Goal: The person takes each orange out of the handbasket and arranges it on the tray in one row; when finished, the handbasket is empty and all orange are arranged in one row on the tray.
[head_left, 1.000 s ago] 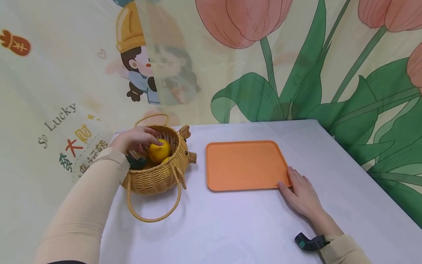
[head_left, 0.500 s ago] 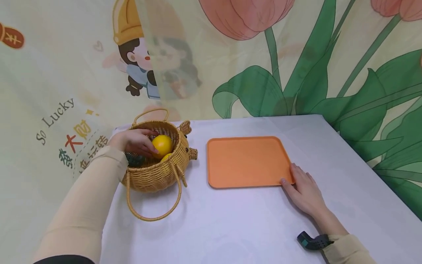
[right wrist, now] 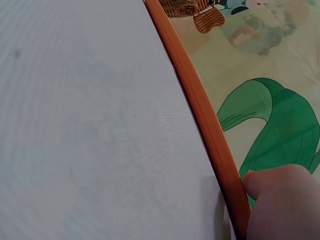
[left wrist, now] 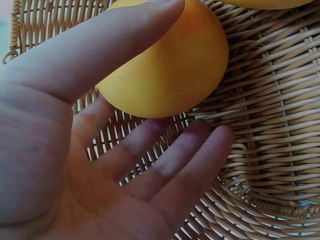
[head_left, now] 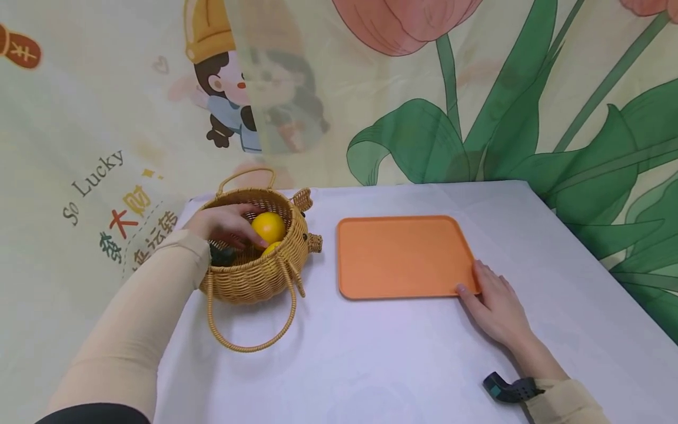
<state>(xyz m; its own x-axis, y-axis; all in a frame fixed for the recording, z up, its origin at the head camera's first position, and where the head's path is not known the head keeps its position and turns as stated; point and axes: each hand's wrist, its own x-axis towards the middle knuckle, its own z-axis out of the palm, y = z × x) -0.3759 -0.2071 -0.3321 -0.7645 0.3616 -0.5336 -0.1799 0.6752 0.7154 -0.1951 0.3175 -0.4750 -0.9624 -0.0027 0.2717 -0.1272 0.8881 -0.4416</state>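
My left hand (head_left: 228, 227) reaches down into a pig-shaped wicker basket (head_left: 259, 282) on the left of the table. Its thumb lies across a round yellow fruit (left wrist: 175, 60), while the loosely bent fingers (left wrist: 175, 165) spread below and behind it. A second yellow fruit (head_left: 272, 248) shows in part near the basket's front rim. At the right, an orange tray (head_left: 405, 257) lies flat, and my right hand (head_left: 498, 309) holds its near right corner. The right thumb (right wrist: 277, 187) rests at the rim, with the fingers along the tray's right side.
A white cloth covers the table (head_left: 371, 353). One looped basket handle (head_left: 251, 348) hangs toward the front, the other (head_left: 246, 171) stands at the back. A printed curtain (head_left: 328, 76) hangs behind the table. A black wrist device (head_left: 511, 388) sits on my right wrist.
My left hand has sunk a little lower in the basket, and its fingers no longer lie over the yellow fruit's top. The right hand stays at the tray's corner. The head view has shifted slightly.
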